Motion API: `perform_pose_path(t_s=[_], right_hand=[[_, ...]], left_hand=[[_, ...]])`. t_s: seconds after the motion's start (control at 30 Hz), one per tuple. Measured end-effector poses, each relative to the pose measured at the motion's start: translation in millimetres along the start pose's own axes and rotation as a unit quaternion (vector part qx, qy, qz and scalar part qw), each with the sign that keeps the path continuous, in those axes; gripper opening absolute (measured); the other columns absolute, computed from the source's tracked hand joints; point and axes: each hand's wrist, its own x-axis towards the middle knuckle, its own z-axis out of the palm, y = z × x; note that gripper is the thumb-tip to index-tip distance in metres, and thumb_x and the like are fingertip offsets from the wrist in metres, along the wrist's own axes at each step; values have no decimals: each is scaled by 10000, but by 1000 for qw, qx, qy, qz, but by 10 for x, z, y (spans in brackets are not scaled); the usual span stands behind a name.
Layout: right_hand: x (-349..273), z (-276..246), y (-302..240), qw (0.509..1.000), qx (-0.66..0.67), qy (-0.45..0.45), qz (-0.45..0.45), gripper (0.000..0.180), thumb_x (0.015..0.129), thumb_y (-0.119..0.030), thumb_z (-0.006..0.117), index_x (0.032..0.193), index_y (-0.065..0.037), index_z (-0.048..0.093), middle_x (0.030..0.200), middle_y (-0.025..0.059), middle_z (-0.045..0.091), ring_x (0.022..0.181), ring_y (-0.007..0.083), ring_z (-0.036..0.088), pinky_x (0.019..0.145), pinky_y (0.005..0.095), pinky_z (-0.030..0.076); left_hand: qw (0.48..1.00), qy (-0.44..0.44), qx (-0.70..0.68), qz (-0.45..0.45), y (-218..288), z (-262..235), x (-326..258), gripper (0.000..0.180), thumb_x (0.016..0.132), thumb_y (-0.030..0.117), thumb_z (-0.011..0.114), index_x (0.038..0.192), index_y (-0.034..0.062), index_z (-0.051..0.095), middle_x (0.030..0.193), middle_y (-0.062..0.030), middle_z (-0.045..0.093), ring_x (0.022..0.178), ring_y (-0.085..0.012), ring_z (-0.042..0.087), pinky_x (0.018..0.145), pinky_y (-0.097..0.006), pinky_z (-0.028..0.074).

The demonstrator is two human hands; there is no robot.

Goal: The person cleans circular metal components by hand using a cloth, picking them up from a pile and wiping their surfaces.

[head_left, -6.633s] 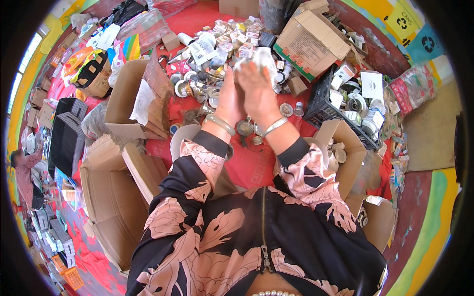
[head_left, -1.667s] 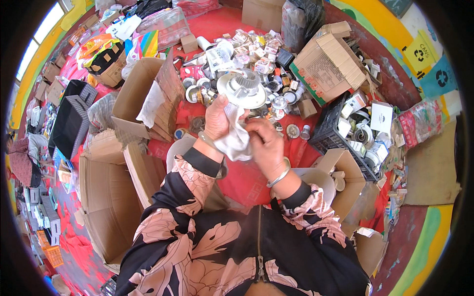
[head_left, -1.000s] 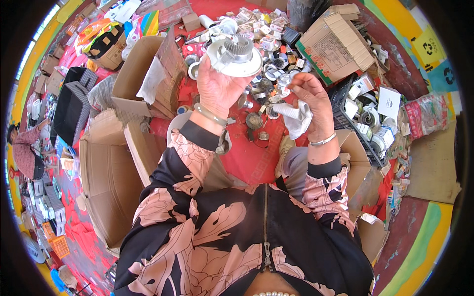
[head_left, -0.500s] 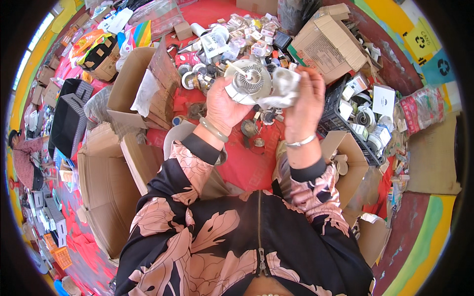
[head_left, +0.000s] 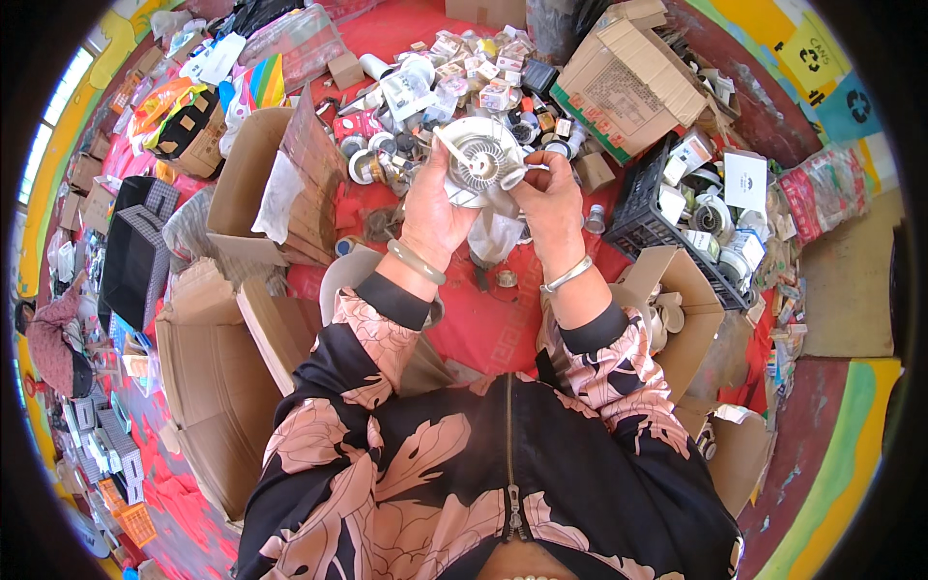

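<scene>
A round white downlight [head_left: 480,163] with a finned metal heat sink is in my left hand [head_left: 428,208], whose fingers and thumb grip its left side. My right hand [head_left: 551,205] is at the downlight's right edge, thumb and fingertips pinched on a small whitish part [head_left: 512,178]. Whether that part is joined to the downlight I cannot tell. Just below the downlight, between my hands, hangs a crumpled clear plastic bag [head_left: 495,238]; what holds it up is hidden.
A heap of small boxes and lamps [head_left: 483,72] lies beyond my hands on a red sheet. To the right are a black crate of lamps [head_left: 643,215] and an open carton [head_left: 701,324]. Cartons [head_left: 217,372] flank my left. A person [head_left: 60,338] is at far left.
My right hand has come left, in against the downlight. The whitish wrapping that was beside it now hangs lower, between my hands. The downlight has shifted slightly left.
</scene>
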Motion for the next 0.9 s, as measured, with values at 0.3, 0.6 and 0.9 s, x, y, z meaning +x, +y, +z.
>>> perform_pose_path(t_s=[0.3, 0.6, 0.9], right_hand=[[94, -228, -28, 989, 138, -30, 49, 141, 749, 44, 595, 886, 11, 600, 741, 3, 592, 627, 59, 514, 567, 193, 408], [118, -336, -42, 973, 180, -140, 37, 135, 800, 33, 536, 915, -4, 595, 781, -18, 586, 673, 42, 517, 603, 185, 409], [-31, -94, 27, 958, 224, -132, 119, 152, 862, -52, 541, 980, 25, 598, 865, 46, 629, 743, 93, 578, 658, 226, 463]], left_hand=[[987, -43, 132, -77, 31, -93, -36, 417, 953, 316, 419, 1235, 10, 446, 1179, -108, 544, 1071, -224, 545, 916, -374, 445], [978, -9, 156, -136, 97, 39, -123, 399, 945, 293, 448, 1205, -10, 475, 1142, -101, 567, 1012, -198, 572, 882, -362, 462], [994, 91, 59, -4, -31, -46, -54, 305, 935, 218, 409, 1124, -3, 499, 1071, -124, 588, 975, -235, 588, 860, -376, 476]])
